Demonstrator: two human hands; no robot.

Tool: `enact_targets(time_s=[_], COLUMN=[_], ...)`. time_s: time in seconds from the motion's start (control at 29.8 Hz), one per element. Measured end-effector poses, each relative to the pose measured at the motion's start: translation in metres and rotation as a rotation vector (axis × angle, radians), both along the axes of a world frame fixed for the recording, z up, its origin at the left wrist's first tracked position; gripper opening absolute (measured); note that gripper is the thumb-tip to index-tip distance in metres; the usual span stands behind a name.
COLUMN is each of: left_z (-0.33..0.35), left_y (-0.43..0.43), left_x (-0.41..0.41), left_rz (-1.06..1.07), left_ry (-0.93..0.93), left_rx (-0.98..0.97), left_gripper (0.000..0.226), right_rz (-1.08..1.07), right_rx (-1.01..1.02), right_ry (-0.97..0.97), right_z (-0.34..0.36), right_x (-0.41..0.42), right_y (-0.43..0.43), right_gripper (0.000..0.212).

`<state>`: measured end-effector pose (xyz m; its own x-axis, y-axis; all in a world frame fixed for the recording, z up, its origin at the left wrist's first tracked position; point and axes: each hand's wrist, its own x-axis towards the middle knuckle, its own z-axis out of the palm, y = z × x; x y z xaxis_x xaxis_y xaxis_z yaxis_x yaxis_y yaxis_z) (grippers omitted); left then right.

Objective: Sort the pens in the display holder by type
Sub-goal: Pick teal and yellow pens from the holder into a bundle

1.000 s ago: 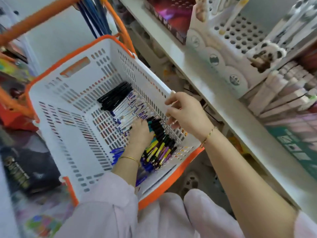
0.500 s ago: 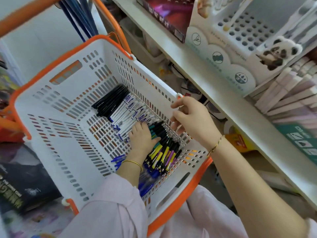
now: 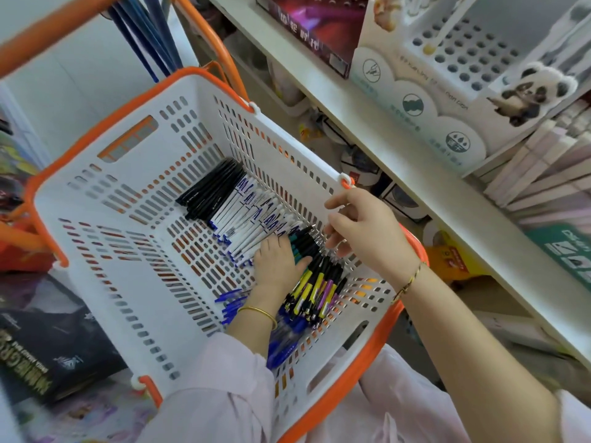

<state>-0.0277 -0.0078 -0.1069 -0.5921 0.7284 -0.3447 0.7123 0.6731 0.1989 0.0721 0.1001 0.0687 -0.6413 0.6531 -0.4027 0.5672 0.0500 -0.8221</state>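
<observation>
Step, my read: grouping pens by type in the basket [image 3: 204, 91], before any reach the holder [image 3: 412, 87]. The holder stands on the shelf [image 3: 383, 161], far right, with most of its holes bare.

Left hand [image 3: 275, 263]: flat on the pens, fingers straight and together, thumb out right. It presses where the white pens [image 3: 252, 219] meet the teal-black pens [image 3: 303, 247].
Right hand [image 3: 367, 231]: at the basket's right rim, fingers curled inward. Can't tell whether it grips the rim or only rests on it.

Counts:
- 1 basket, 1 holder, 2 hands
- 5 pen groups along the right wall, far to near: black pens [image 3: 211, 193], white, teal-black, yellow/purple pens [image 3: 316, 289], blue pens [image 3: 284, 343]
- pens per group: dozens, packed too tight to count

Next move, judged: pinch a bundle of one type only, lift it without dragging neighbours, and carry it right to the holder. The rows touch, so mixing is the risk.
</observation>
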Motion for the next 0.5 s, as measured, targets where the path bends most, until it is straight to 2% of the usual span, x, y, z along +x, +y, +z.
enact_targets(time_s=[0.17, 0.5], left_z=[0.004, 0.002], left_y=[-0.002, 0.004], left_x=[0.022, 0.021], left_rz=[-0.027, -0.034], left_ry=[-0.026, -0.113], left_rx=[-0.056, -0.137], left_gripper=[0.084, 0.093], right_rz=[-0.014, -0.042], right_rx=[-0.006, 0.009], right_ry=[0.010, -0.003], right_z=[-0.001, -0.003], right_x=[-0.001, 0.001], right_y=[0.000, 0.006], right_gripper=[0.016, 0.018])
